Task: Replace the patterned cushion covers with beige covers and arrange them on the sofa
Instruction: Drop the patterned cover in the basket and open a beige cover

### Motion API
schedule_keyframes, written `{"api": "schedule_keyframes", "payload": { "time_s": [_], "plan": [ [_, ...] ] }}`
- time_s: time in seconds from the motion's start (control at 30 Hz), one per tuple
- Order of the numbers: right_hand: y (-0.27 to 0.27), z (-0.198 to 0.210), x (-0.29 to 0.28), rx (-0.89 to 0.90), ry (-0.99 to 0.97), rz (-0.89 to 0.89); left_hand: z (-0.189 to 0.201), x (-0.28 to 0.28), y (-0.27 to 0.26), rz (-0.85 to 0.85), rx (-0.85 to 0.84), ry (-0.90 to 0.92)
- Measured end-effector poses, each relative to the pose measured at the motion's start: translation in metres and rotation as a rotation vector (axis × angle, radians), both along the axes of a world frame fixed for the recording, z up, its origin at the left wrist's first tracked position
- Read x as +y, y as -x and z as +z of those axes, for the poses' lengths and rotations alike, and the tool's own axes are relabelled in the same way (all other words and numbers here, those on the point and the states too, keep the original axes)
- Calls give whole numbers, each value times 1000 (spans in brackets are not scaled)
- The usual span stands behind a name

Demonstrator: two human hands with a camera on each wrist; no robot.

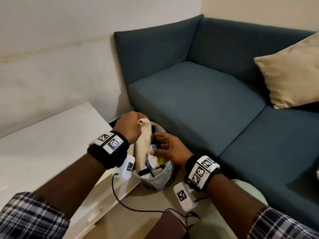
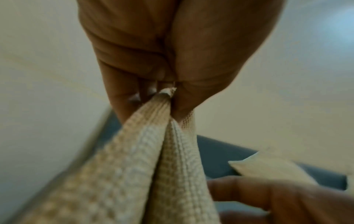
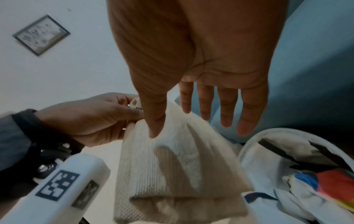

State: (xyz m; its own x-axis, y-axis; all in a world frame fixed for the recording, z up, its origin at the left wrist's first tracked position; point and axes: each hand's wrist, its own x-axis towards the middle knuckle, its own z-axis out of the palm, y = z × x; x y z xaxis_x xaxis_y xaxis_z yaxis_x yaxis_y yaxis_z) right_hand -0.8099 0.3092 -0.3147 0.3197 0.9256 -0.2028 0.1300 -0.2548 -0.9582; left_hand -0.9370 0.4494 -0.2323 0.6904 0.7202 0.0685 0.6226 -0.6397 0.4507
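Note:
A folded beige cover hangs from my left hand, which pinches its top corner above a white basket. The left wrist view shows the fingers bunched on the ribbed beige cover. My right hand hovers open just right of the cloth, fingers straight, over the basket. In the right wrist view the open right hand has its thumb near the beige cover. A beige cushion leans on the blue sofa at the right.
The basket holds patterned, coloured cloths and stands on the floor between the sofa and a low white table. A dark brown object and a black cable lie on the floor near me.

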Motion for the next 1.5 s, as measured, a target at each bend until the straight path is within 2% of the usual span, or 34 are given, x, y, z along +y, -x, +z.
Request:
{"api": "schedule_keyframes", "payload": {
  "time_s": [0.07,0.17,0.37,0.43,0.53,0.67,0.73,0.8,0.87,0.9,0.97,1.07,1.1,1.2,1.33,1.4,1.43,1.5],
  "plan": [
    [-7,20,-19,-2,-63,-18,19,-18,-15,-105,-156,38],
    [-23,49,-65,-40,-164,-140,39,-48,-47,-244,-351,132],
    [-62,90,-174,-294,-152,-350,63,-116,-105,-417,-528,407],
    [-85,100,-222,-309,-196,-461,68,-146,-129,-502,-508,460],
    [-112,118,-289,-437,-252,-733,76,-180,-157,-693,-425,388],
    [-130,146,-370,-558,-304,-1076,91,-220,-187,-1006,-207,298],
    [-134,156,-396,-616,-223,-1139,97,-238,-196,-1158,-75,259],
    [-134,166,-419,-634,-116,-1155,102,-258,-203,-1276,23,404],
    [-136,171,-436,-521,-55,-1133,104,-270,-210,-1311,60,555],
    [-138,170,-443,-450,-27,-1125,101,-272,-213,-1300,70,559],
    [-143,158,-454,-344,48,-1116,84,-272,-225,-1264,117,447],
    [-152,117,-461,-295,263,-1124,43,-272,-235,-1258,329,29],
    [-156,99,-464,-284,311,-1144,28,-275,-232,-1264,418,-51],
    [-165,55,-474,-331,397,-1189,-11,-284,-212,-1310,598,-130],
    [-170,30,-478,-360,372,-1244,-42,-292,-184,-1346,629,-415],
    [-174,29,-478,-421,366,-1254,-41,-301,-173,-1346,545,-494],
    [-173,30,-476,-484,391,-1257,-40,-309,-166,-1361,508,-492],
    [-167,36,-470,-757,498,-1214,-40,-327,-155,-1387,509,-443]
  ]
}}
